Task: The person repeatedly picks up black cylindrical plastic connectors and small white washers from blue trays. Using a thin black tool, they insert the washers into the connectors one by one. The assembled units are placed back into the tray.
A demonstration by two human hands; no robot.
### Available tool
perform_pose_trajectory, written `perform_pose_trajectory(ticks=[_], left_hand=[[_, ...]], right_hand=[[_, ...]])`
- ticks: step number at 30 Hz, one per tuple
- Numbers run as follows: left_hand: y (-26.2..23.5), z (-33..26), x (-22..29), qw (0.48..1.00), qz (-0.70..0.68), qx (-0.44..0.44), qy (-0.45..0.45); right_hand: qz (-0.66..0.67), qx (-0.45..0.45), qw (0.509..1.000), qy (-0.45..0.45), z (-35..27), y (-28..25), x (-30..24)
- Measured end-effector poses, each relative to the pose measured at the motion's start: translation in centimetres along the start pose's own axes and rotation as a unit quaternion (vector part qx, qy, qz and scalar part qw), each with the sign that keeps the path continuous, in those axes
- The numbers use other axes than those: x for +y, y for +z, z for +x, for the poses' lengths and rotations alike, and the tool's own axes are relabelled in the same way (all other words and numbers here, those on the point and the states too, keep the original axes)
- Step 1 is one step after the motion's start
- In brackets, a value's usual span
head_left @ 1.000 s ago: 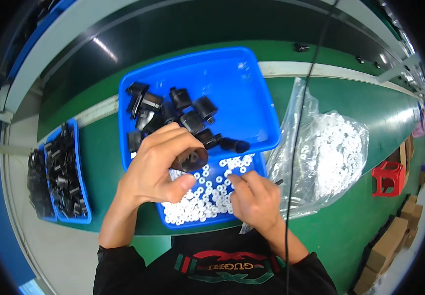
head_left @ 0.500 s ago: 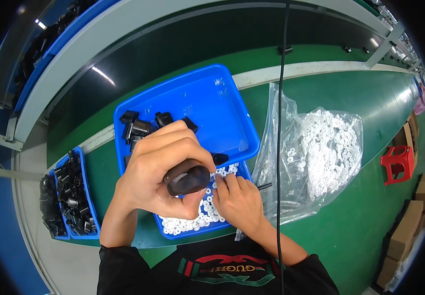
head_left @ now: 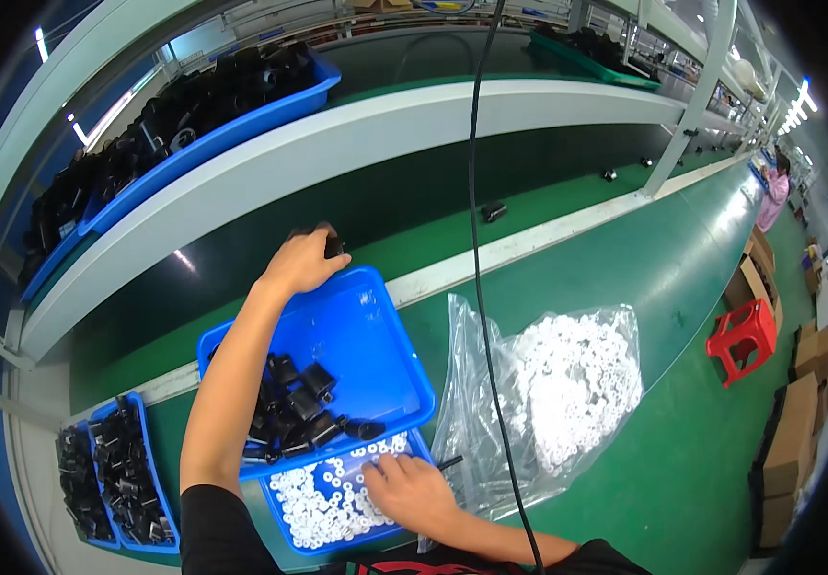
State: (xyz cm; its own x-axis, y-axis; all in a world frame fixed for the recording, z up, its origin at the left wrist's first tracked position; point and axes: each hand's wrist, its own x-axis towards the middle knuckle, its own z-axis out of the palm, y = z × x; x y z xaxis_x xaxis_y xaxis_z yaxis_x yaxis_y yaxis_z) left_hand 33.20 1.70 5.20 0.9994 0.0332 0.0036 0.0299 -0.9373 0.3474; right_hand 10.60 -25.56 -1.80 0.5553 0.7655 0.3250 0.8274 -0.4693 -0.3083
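My left hand is stretched forward past the far rim of a blue tray, over the green conveyor belt. Its fingers are closed around a black plastic part, mostly covered by the hand. Several black plastic parts lie in the near left portion of that tray. Closer to me, my right hand rests with curled fingers among small white washers in a lower blue tray. A thin black rod sticks out from behind the right hand; the grip on it is partly hidden.
A clear plastic bag of white washers lies to the right. Blue bins of black parts stand at the left, with another blue bin on the shelf above. A black cable hangs across the view. Farther right is a red stool.
My left hand has moved forward with the black part, from near my face to above the belt. The view has tilted upward. My right hand stays at the washers.
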Motion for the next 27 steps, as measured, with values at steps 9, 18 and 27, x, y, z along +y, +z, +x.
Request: perform_pose_trajectory(ticks=[9, 18, 27], left_hand=[[2.7, 4.7, -3.4, 0.985, 0.044, -0.142, -0.091], [-0.9, -6.1, 4.4, 0.991, -0.022, 0.038, 0.124], [1.0, -18.5, 5.9, 0.975, -0.067, -0.133, 0.167]], right_hand=[[0.042, -0.005, 0.999, -0.022, 0.2, 0.2, -0.4], [0.045, 0.012, 0.999, -0.020, -0.2, 0.3, -0.4], [-0.040, 0.046, 0.998, 0.019, 0.9, 0.3, -1.1]])
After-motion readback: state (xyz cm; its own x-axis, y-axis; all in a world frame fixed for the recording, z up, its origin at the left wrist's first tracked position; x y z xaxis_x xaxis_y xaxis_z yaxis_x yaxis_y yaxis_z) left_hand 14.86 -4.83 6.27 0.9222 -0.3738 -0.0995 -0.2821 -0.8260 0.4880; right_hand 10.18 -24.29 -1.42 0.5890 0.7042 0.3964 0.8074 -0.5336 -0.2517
